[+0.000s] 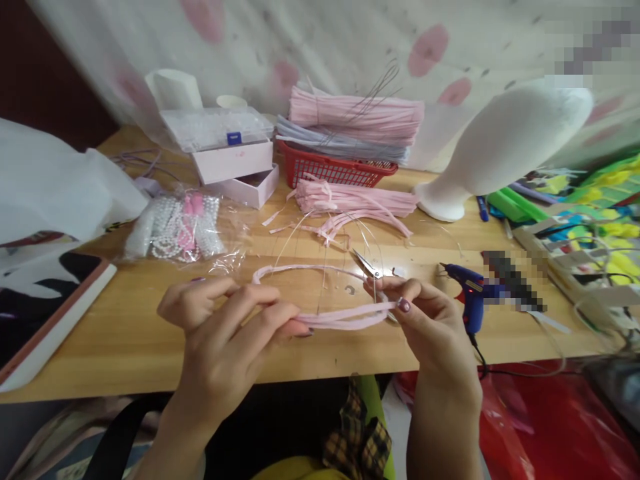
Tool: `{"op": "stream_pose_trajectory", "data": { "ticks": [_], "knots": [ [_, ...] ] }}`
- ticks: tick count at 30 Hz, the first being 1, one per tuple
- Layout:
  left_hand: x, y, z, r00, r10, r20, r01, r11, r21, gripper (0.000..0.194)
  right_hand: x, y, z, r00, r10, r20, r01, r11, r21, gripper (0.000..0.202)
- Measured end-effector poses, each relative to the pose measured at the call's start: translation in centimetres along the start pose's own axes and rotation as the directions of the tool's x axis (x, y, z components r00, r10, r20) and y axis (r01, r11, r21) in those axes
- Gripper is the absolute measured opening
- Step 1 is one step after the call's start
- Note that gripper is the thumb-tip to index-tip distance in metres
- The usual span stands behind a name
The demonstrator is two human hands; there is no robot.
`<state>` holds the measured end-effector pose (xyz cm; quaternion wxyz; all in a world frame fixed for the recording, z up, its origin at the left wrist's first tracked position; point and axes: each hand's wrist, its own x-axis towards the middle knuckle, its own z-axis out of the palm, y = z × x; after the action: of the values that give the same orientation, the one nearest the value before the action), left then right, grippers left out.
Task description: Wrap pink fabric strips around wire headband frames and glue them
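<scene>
Between my hands, above the table, is a wire frame (326, 267) with thin arched wires and a ring wrapped in pink fabric strip (345, 321). My left hand (225, 333) pinches the ring's near left side between thumb and fingers. At the right, my right hand (430, 320) pinches the strip's end against the ring with thumb and forefinger. Scissors (367, 264) lie behind the ring, their handles partly hidden by my right hand. Past them rests a tied bundle of pink strips (355, 199), some loose ends trailing toward me.
A red basket (330, 170) holds pink and grey strip bundles. White boxes (235, 160) and a bag of pearl beads (180, 223) are at left, near a tablet (50, 300). Right are a blue glue gun (470, 287) with its cord and a white foam head (500, 147).
</scene>
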<state>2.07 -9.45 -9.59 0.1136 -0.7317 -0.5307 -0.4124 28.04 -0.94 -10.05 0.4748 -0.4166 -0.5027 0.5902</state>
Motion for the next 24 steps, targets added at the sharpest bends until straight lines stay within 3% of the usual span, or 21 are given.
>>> {"op": "stream_pose_trajectory", "data": {
  "ticks": [6,11,17,20,24],
  "knots": [
    [-0.9,-1.3,-0.1,0.999,-0.024,0.031,0.024,1.000,-0.010,0.009,-0.2,-0.3,-0.5,0.992,0.000,0.129,0.000,1.000,0.006,0.020],
    [-0.8,-1.3,-0.1,0.997,-0.066,0.028,0.065,0.997,0.040,0.018,-0.3,-0.1,-0.5,0.993,-0.007,0.116,0.012,0.999,-0.041,0.016],
    [0.0,0.3,0.1,0.986,-0.091,-0.137,0.107,0.988,0.114,0.038,-0.5,0.1,0.3,0.993,0.007,0.116,0.002,0.997,-0.077,0.016],
    [-0.1,1.6,0.1,0.989,0.014,-0.145,0.013,0.982,0.187,0.039,-0.8,0.0,1.0,0.994,0.029,0.109,-0.018,0.995,-0.099,0.016],
    [-0.8,2.5,0.1,0.995,0.086,-0.052,-0.069,0.962,0.263,0.041,-1.3,-0.1,2.0,0.996,0.043,0.081,-0.034,0.994,-0.107,0.015]
  ]
}}
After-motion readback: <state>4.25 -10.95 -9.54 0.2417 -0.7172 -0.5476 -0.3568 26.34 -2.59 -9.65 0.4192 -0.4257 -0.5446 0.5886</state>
